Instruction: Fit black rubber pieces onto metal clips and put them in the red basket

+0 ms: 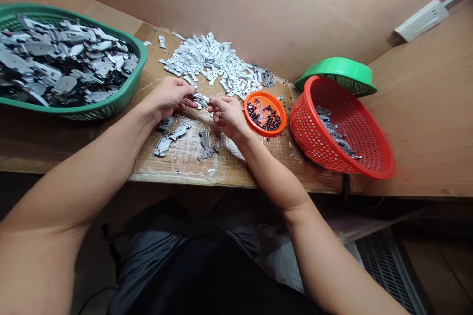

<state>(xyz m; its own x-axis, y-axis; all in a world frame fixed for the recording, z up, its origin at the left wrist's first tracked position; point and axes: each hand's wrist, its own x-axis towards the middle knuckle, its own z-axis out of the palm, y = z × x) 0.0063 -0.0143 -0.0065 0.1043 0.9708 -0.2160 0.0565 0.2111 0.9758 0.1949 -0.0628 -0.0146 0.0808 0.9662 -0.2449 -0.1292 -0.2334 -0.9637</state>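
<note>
My left hand (170, 97) pinches a small grey metal part (200, 100) above the wooden bench (236, 170). My right hand (228, 115) is closed just right of that part, its fingertips at the part's end; whether it holds anything small I cannot make out. Several loose grey metal pieces (170, 137) lie on the bench under both hands. A small orange bowl (276, 130) of dark tiny parts sits right beside my right hand.
A green basket (107, 107) heaped with grey metal plates stands at the left. A pile of pale metal strips (212, 61) lies behind the hands. A tilted red basket (369, 157) with a few parts leans on a green basket (338, 69) at right. A power strip (421, 19) lies far right.
</note>
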